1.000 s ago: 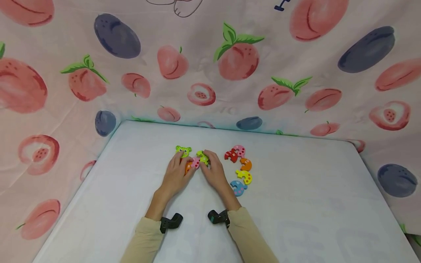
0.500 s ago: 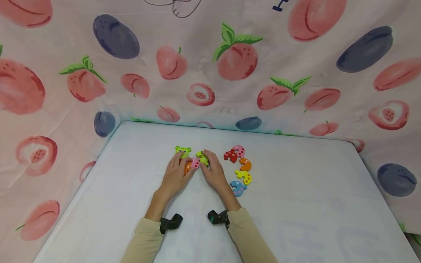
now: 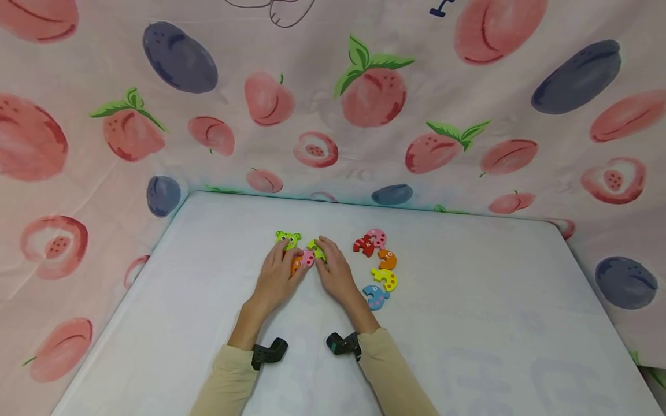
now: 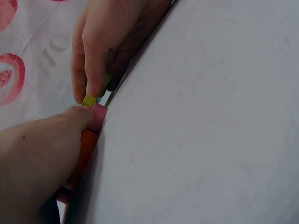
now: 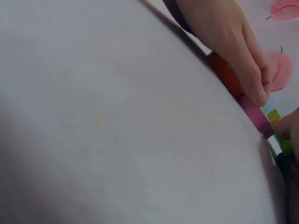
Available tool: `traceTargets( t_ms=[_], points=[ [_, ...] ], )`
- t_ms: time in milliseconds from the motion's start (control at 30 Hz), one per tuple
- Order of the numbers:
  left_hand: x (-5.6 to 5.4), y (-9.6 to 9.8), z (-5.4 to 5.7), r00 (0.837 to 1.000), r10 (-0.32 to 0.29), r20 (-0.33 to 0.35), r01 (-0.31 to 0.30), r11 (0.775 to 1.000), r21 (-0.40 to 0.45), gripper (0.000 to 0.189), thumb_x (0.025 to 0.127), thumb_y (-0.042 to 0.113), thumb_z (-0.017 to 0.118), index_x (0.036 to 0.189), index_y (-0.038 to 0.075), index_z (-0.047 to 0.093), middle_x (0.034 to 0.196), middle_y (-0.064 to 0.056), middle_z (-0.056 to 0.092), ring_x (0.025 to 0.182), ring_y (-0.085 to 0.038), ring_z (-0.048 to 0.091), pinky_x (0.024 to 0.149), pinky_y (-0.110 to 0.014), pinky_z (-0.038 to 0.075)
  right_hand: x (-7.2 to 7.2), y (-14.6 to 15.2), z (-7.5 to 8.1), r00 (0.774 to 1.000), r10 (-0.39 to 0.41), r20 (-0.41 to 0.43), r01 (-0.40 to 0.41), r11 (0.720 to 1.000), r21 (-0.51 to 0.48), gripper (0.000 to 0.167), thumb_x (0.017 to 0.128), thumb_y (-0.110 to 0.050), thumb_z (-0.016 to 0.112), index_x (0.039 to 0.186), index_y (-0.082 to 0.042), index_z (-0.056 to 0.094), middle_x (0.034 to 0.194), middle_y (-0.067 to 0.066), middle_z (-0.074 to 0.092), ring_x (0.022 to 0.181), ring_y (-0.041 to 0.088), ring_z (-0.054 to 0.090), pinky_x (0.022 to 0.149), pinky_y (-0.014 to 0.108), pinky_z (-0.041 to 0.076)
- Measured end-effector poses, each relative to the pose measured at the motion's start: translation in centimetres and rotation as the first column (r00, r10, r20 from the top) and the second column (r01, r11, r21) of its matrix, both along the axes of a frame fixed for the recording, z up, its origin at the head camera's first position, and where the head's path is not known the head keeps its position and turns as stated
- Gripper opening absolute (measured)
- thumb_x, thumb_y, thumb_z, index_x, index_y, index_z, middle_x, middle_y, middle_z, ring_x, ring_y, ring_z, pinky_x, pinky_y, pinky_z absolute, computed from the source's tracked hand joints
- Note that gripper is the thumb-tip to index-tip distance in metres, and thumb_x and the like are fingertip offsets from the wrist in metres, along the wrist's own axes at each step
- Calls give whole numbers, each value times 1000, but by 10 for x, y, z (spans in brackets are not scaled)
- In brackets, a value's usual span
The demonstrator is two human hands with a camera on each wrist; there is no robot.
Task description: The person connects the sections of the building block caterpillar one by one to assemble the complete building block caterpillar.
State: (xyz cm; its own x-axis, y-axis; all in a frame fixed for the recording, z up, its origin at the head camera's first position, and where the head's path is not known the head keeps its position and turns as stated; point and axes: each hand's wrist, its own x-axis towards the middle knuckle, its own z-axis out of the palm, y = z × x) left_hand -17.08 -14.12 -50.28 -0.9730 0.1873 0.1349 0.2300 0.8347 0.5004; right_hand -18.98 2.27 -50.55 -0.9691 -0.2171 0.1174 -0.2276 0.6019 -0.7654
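Now pinches the curved green piece (image 3: 315, 249) with the right hand (image 3: 335, 274), slightly nearer the pink piece (image 3: 307, 258) than before; still grips that pink one with the left hand (image 3: 276, 274).

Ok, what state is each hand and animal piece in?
Left hand: grips held pink piece
Right hand: pinches green body piece
Held pink piece: touches covered orange piece
Covered orange piece: partly hidden
Green face piece: partly hidden
Green body piece: beside held pink piece; joining unclear
Red piece: flat, unheld
Far pink piece: flat, unheld
Orange 10 piece: flat, unheld
Yellow piece: flat, unheld
Blue piece: flat, unheld
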Motion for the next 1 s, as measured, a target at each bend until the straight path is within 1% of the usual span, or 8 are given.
traceTargets(
  t_ms=[167,667,1000],
  points=[
    [0,0,0,1000,-2,-4,2,1000,-1,44,96,35,59,130,10,51,154,-19,29,146,-36,23,122,-52,19,0,0,-1,1000,-1,-11,1,1000,21,45,100,-20,52,144,-14,44,155,4,38,145,22,36,115,43,37],
    [1,0,-2,1000,-2,13,2,1000,5,43,97,35,56,131,10,50,154,-19,28,147,-36,21,122,-51,17,-1,0,-2,1000,24,-7,-23,998,51,44,100,-19,52,144,-15,44,155,1,37,145,20,35,116,42,35],
    [-1,0,-3,1000,0,-4,0,1000,4,43,96,35,58,131,10,51,154,-18,29,146,-35,22,122,-51,18,-1,-1,-6,998,11,-57,-6,996,89,44,98,-18,55,142,-14,47,153,3,41,142,22,39,114,42,38]
  ],
)
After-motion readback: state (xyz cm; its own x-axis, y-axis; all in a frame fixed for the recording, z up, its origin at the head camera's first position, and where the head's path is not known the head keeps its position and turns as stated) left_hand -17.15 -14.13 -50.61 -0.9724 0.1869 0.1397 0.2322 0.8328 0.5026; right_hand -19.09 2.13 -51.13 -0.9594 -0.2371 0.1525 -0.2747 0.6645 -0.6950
